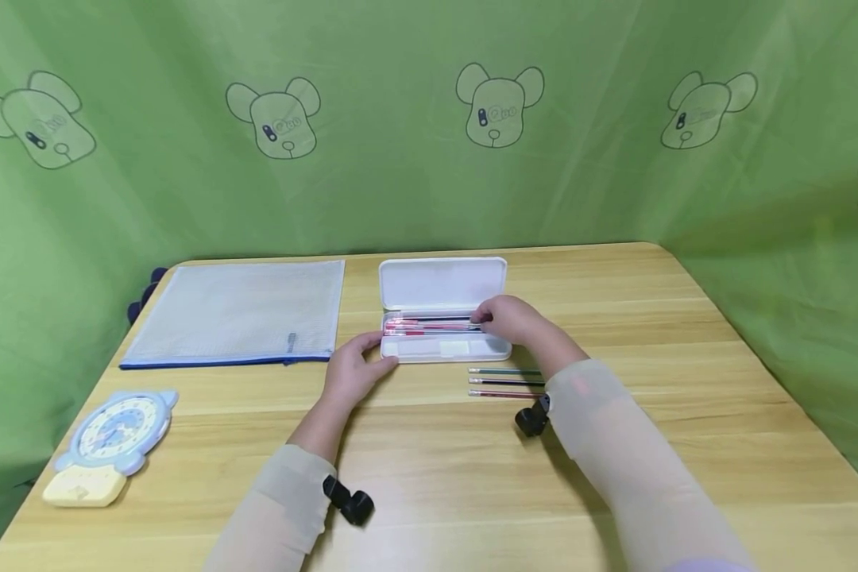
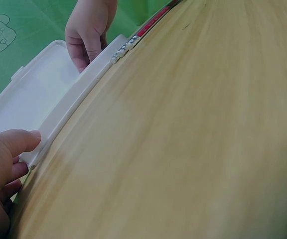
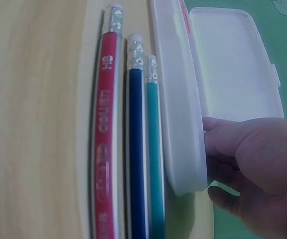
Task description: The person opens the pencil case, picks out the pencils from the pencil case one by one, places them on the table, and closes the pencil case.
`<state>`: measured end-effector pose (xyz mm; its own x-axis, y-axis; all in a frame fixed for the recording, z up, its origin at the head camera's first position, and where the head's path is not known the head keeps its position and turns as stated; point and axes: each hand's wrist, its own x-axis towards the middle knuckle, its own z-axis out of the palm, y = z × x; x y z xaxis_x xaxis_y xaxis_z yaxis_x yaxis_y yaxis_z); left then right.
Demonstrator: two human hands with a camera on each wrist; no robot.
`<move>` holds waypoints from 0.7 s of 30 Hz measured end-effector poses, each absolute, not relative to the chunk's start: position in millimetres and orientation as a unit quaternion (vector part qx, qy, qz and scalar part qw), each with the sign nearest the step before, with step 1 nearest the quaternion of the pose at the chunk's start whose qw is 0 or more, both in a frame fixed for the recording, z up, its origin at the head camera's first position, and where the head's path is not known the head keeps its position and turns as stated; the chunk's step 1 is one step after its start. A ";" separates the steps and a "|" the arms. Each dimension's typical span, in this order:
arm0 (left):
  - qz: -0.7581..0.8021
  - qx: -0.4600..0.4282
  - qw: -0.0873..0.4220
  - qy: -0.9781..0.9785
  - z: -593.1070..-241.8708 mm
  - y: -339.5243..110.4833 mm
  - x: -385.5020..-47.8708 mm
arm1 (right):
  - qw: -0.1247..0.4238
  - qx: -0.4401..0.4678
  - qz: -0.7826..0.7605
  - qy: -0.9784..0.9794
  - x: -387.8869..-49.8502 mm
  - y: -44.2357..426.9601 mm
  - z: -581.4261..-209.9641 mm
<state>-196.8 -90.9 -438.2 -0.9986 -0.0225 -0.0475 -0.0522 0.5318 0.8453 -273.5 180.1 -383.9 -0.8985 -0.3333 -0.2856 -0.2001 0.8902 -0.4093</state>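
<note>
A white pencil case (image 1: 443,284) lies with its lid up at the middle of the table, several pens (image 1: 429,326) with red or dark parts inside. My left hand (image 1: 353,369) holds the case's left front corner, thumb against the front wall and fingers round the end. Over the right end reaches my right hand (image 1: 515,319), its fingertips down among the pen ends. In the right wrist view the case wall hides those fingertips, so whether they pinch a pen is unclear. In front of the case lie a red pencil (image 3: 106,124), a dark blue pencil (image 3: 136,134) and a green pencil (image 3: 155,134).
Left of the case lies a mesh zip pouch (image 1: 236,310) with a blue edge. Nearer on the left is a blue toy clock (image 1: 117,429) above a pale yellow block-shaped piece (image 1: 84,486). A green curtain (image 1: 400,191) stands behind the table (image 1: 457,492).
</note>
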 end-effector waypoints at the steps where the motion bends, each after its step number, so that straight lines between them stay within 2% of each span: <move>1: 0.483 -0.022 0.015 0.875 -438.3 -91.0 -196.8 | 0.178 -0.140 -0.192 0.955 -273.5 180.1 -383.7; 21: 0.482 -0.022 0.012 0.876 -439.7 -91.3 -197.2 | 0.143 -0.134 -0.244 0.950 -271.7 189.4 -385.6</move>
<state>-197.2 -91.3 -439.7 -0.9988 -0.0262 -0.0423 -0.0498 0.5337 0.8442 -271.7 189.4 -385.6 -0.9230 -0.3251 -0.2056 -0.1858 0.8449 -0.5016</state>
